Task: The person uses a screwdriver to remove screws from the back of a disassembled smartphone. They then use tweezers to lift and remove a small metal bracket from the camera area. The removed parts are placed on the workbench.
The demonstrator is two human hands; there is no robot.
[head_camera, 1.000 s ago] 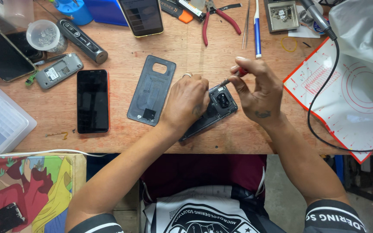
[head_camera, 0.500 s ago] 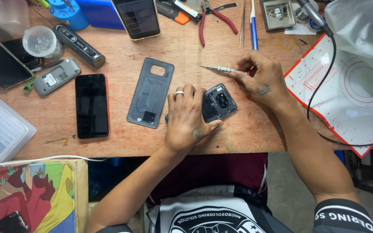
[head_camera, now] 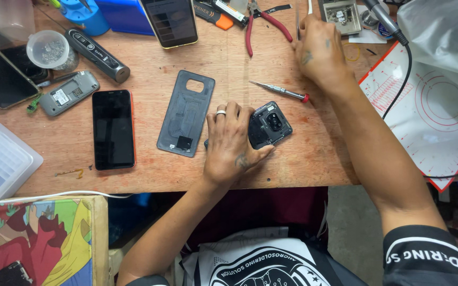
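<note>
My left hand (head_camera: 231,143) lies flat over an opened black phone (head_camera: 270,126) and holds it down near the table's front edge; only the phone's camera end shows past my fingers. Its grey back cover (head_camera: 186,113) lies apart, just to the left. A small screwdriver with a red tip (head_camera: 281,91) rests on the wood above the phone, with no hand on it. My right hand (head_camera: 319,50) is at the far edge, fingers curled against a thin metal tool like tweezers (head_camera: 297,24). Whether they grip it is unclear.
A black phone (head_camera: 113,128) lies left of the cover, with a small grey handset (head_camera: 69,93) beyond it. Red-handled pliers (head_camera: 263,24), another phone (head_camera: 170,21) and a parts box (head_camera: 340,15) sit at the back. A white mat with red lines (head_camera: 430,106) and a black cable (head_camera: 404,79) fill the right.
My right hand set the screwdriver down on the table and moved up to the tools at the back. My left hand stayed on the opened phone, now lying flatter.
</note>
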